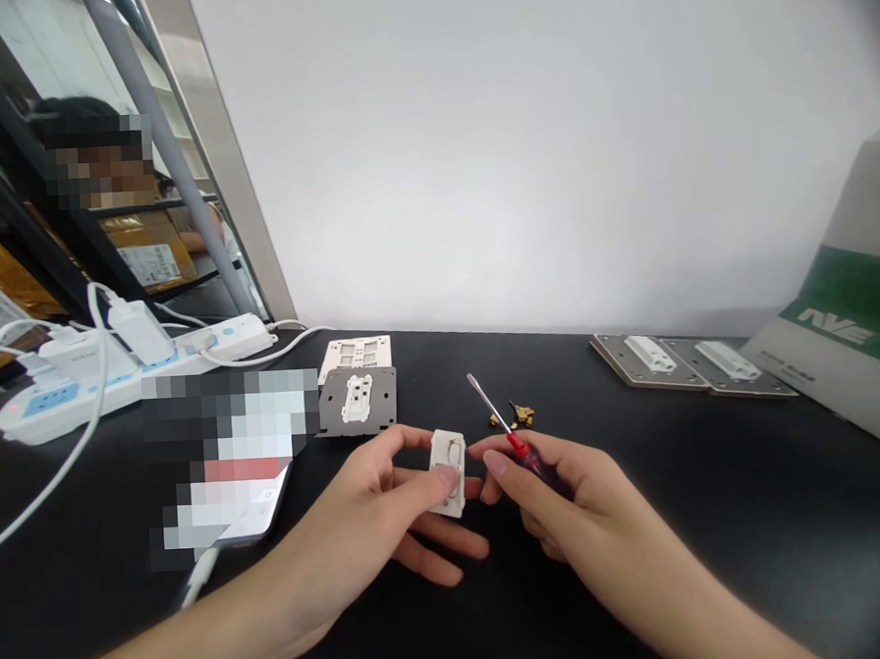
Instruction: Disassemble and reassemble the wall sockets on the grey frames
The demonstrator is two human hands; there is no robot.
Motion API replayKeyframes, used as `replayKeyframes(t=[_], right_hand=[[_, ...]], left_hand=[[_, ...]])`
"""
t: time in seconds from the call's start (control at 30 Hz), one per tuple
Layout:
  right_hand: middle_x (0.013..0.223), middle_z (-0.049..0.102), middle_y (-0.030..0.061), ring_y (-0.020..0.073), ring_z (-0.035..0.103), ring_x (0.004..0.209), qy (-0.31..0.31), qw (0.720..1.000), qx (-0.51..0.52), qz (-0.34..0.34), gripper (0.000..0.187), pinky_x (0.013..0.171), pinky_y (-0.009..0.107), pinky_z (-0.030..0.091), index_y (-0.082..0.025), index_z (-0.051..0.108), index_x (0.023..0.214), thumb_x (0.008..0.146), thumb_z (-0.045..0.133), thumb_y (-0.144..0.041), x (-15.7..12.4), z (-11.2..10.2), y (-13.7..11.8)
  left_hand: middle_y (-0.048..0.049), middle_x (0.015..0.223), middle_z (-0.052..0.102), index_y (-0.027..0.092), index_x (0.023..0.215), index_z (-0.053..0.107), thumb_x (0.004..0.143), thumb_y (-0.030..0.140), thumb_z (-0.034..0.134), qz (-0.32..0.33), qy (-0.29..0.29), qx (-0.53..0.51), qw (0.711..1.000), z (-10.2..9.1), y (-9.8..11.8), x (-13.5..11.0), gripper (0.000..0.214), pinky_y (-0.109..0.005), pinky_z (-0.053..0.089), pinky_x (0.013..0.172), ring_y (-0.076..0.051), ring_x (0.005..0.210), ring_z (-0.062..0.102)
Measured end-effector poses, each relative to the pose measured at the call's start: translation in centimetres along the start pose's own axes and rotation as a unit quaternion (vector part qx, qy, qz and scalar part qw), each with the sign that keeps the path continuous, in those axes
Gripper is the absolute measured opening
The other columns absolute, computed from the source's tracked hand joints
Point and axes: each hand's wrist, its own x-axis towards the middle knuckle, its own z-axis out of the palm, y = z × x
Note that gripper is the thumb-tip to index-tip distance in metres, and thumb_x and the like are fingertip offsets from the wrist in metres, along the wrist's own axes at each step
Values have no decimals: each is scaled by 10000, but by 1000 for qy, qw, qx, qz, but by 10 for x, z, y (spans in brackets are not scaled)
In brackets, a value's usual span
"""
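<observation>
My left hand [401, 499] pinches a small white plastic switch housing [447, 472] between thumb and fingers, above the black table. Its recessed side faces up, partly covered by my thumb. In my right hand [558, 481] is a screwdriver [518, 445] with a red handle; its flat metal tip points up and away to the left, clear of the housing. The fingertips of my right hand are close to the housing's right edge; whether they touch it I cannot tell. Beyond the screwdriver lie several small brass pieces [522, 415].
A grey plate [330, 406] and a white frame [328, 360] lie behind my left hand. Further left are a lit phone [254, 516] and a white power strip [248, 332] with cables. Two panels with white blocks [649, 354] and a green-white box [844, 298] stand right. A person shows behind the glass.
</observation>
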Motion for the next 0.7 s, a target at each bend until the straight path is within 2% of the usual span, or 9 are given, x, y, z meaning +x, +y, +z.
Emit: replayKeyframes(t=[0.1,0.23,0.4,0.5,0.6,0.7], right_hand=[[659,556,-20,60,331,448,-6,1000,-3,23,325,365,189,265,-176,656,800,895,543,-466,-2,0,-3],[616,484,-49,58,283,464,-42,998,-6,43,279,376,189,215,-191,679,870,883,567,-447,-4,1,-12],[582,401,-68,55,255,464,-73,995,19,67,296,388,193,202,-194,696,926,867,593,-465,-4,4,-10],[556,311,-89,51,200,454,-71,991,60,99,329,382,187,176,-194,681,930,859,597,-504,-4,4,-5],[566,330,-87,46,197,459,-67,988,69,123,344,385,183,168,-184,671,903,853,602,-518,-3,3,-2],[574,355,-81,46,200,460,-66,989,64,119,341,384,185,177,-180,672,898,850,607,-511,0,2,-2]], left_hand=[[-41,888,708,194,1065,534,906,382,584,0,4,1,1000,0,-2,0,251,-152,503,438,-141,596,709],[52,566,608,199,1020,514,916,439,552,-28,3,32,999,3,0,-2,265,-105,339,269,-70,310,511],[83,407,508,212,937,498,912,426,545,-53,15,64,996,10,5,-4,221,-95,272,247,-64,265,394],[72,333,478,221,895,481,912,446,519,-69,5,68,995,12,3,-5,229,-99,251,246,-74,257,353],[59,339,502,223,875,468,909,455,508,-83,-8,59,995,12,-1,-5,237,-100,259,251,-74,258,360],[52,351,521,220,889,476,905,461,512,-70,-11,55,996,12,-3,-4,244,-98,276,257,-74,261,378]])
